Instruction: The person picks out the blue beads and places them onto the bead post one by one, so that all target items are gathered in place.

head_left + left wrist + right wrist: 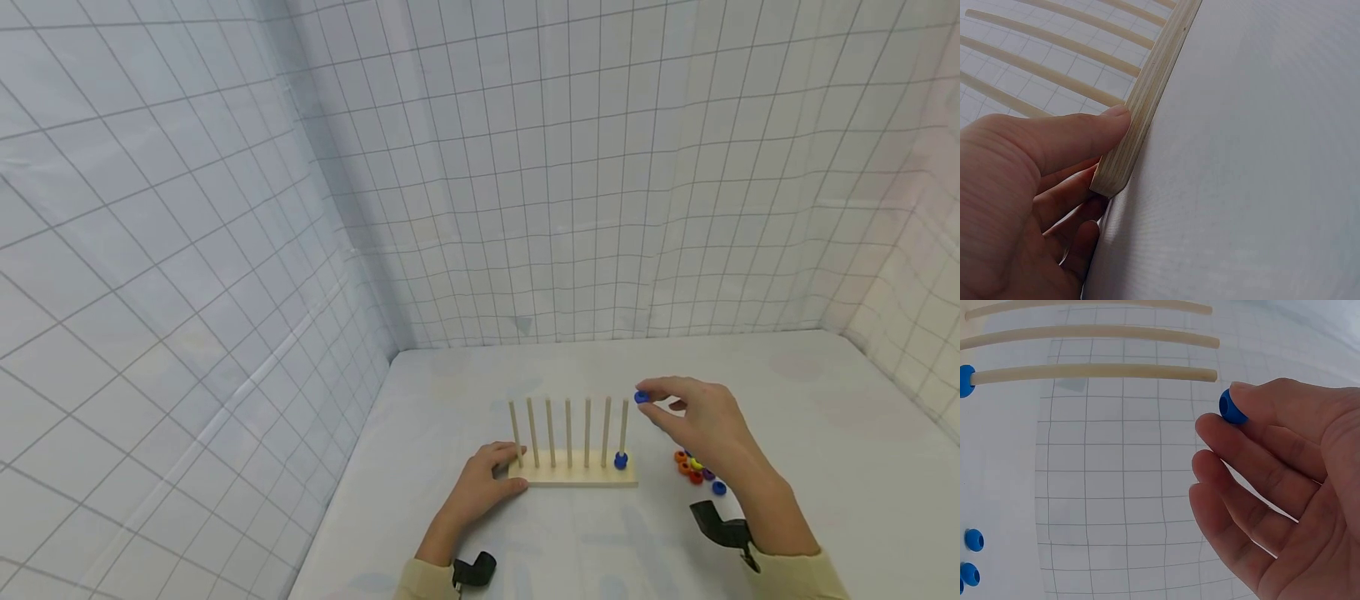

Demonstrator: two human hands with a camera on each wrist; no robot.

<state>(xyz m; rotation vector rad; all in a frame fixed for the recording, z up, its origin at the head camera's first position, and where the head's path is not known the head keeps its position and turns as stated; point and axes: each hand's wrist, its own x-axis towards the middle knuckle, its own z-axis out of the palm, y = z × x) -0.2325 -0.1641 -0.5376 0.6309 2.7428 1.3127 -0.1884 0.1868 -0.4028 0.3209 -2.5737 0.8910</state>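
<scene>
A pale wooden peg board with a row of several upright rods stands on the table. My left hand grips its left end, thumb on the front edge and fingers behind. Between thumb and index finger, my right hand pinches a blue bead, its hole showing in the right wrist view. This bead is just right of the top of the rightmost rod, apart from it. Blue beads sit at the base of that same rod; the other rods carry none.
Loose beads in orange, red, yellow, purple and blue lie on the white table right of the board, below my right hand. A grid-patterned sheet hangs behind the table and along its sides.
</scene>
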